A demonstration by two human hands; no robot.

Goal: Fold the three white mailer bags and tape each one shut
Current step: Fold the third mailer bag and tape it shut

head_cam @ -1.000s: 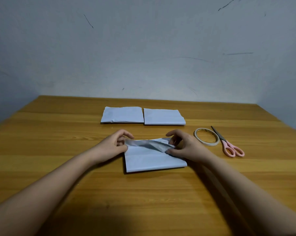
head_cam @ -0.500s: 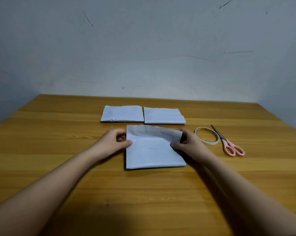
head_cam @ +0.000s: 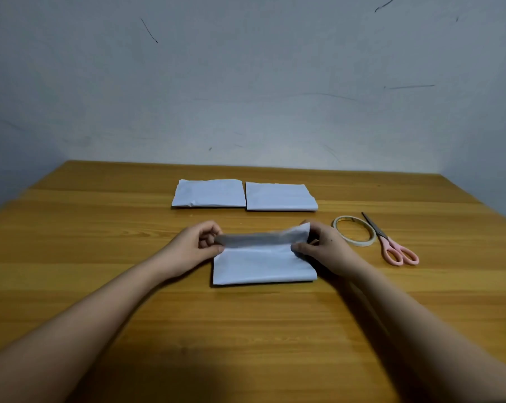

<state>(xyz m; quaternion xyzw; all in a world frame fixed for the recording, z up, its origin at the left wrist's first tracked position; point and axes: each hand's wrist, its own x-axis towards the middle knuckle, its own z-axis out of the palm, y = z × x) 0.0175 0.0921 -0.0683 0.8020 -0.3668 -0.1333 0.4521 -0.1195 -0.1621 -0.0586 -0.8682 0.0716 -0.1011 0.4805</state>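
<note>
Pinching the far edge of the near mailer bag [head_cam: 263, 264], your left hand [head_cam: 193, 248] and right hand [head_cam: 326, 248] each grip one end of the flap, thumb below and curled fingers above. That flap is lifted and turned toward you, showing a grey underside; the rest of the bag lies flat on the wooden table [head_cam: 71, 257] between your hands. Whether your right fingertips also press the bag's body is hard to tell, since the flap hides them. Two folded mailer bags [head_cam: 209, 193] [head_cam: 281, 196] lie side by side farther back, edges touching or nearly so. To your right sit a tape roll [head_cam: 354, 231] and pink-handled scissors [head_cam: 391, 242], the blades just beside the roll.
</note>
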